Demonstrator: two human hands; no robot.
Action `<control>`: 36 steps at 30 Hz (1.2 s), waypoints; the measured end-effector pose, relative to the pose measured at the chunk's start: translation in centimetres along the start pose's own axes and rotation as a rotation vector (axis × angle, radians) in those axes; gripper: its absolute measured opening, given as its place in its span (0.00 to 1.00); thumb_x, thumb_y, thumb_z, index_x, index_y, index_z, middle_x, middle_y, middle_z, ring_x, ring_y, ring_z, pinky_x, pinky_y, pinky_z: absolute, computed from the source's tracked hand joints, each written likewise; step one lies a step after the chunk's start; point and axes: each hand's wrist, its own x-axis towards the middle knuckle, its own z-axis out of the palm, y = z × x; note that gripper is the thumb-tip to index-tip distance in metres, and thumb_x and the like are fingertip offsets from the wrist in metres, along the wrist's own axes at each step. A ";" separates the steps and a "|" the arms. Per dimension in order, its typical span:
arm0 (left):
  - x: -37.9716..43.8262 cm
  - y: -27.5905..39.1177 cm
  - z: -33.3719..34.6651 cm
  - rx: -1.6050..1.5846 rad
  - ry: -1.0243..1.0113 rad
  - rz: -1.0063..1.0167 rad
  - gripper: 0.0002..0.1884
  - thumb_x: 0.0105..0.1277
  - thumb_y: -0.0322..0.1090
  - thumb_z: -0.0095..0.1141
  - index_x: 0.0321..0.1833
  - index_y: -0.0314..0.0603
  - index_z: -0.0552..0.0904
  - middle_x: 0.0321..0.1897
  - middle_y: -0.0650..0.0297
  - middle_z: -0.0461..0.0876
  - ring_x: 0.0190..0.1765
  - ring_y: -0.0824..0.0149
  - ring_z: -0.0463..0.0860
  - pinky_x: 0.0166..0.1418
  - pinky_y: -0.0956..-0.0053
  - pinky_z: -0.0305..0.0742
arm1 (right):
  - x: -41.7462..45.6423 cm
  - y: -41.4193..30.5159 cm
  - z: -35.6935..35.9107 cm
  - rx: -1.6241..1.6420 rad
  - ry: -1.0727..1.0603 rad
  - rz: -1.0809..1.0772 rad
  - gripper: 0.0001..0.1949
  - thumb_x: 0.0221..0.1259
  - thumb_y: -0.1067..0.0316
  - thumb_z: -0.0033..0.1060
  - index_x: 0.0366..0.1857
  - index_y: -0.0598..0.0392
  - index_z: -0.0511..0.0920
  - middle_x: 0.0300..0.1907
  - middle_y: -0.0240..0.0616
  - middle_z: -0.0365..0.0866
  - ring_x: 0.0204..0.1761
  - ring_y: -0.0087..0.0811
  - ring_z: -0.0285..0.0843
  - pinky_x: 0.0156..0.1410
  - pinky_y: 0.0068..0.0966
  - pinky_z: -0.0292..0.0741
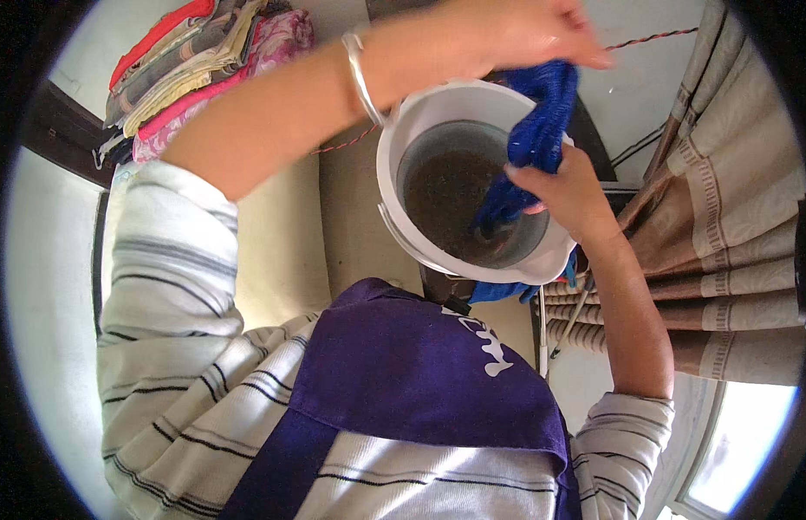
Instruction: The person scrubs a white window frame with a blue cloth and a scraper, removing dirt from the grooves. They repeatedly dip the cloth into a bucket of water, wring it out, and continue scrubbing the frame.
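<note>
A wet blue cloth [539,133] stretches upward from the murky water [452,195] in a white plastic bucket [391,188]. My right hand [565,195] grips it above the bucket's right side, its lower end dipping into the water. Higher up, at the top of the view, my left hand [559,36] holds the cloth's upper part; this hand is blurred and its grip is partly hidden. A silvery bangle [363,78] circles my left wrist. The bucket's handle [409,240] lies down against its near side.
Folded fabrics [201,71] are stacked at upper left. Patterned curtains [708,214] hang close on the right. More blue cloth [500,291] shows below the bucket, beside a thin pale pole [543,331]. A red-and-black twisted cord [650,40] runs behind the bucket.
</note>
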 end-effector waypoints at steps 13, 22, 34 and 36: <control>-5.1 -10.1 4.6 -1.164 -0.345 -0.664 0.45 0.56 0.81 0.32 0.54 0.45 0.73 0.47 0.50 0.81 0.47 0.44 0.82 0.56 0.35 0.66 | 2.4 -2.1 -0.5 -0.008 0.583 -0.390 0.23 0.56 0.75 0.57 0.58 0.62 0.69 0.47 0.41 0.78 0.45 0.33 0.78 0.50 0.25 0.76; -5.4 -10.5 4.8 -0.949 -0.341 -0.677 0.06 0.58 0.36 0.64 0.34 0.45 0.81 0.25 0.67 0.77 0.25 0.73 0.75 0.26 0.77 0.67 | -1.8 -1.0 -0.3 -0.673 0.124 -0.670 0.34 0.38 0.84 0.60 0.60 0.56 0.67 0.57 0.49 0.69 0.58 0.46 0.72 0.57 0.33 0.76; -3.7 -12.6 5.5 0.533 -0.433 0.005 0.19 0.42 0.35 0.66 0.38 0.34 0.81 0.24 0.45 0.81 0.32 0.45 0.82 0.34 0.57 0.76 | 2.8 1.6 2.9 -1.130 0.049 -0.158 0.18 0.47 0.65 0.66 0.40 0.59 0.71 0.32 0.49 0.81 0.37 0.47 0.82 0.42 0.36 0.78; -3.6 -13.8 5.8 0.585 -0.341 0.161 0.18 0.45 0.35 0.64 0.39 0.33 0.78 0.23 0.47 0.81 0.32 0.45 0.83 0.34 0.56 0.77 | 2.7 1.7 3.1 -0.969 0.058 -0.077 0.18 0.45 0.65 0.67 0.40 0.58 0.72 0.33 0.52 0.82 0.38 0.46 0.83 0.43 0.36 0.78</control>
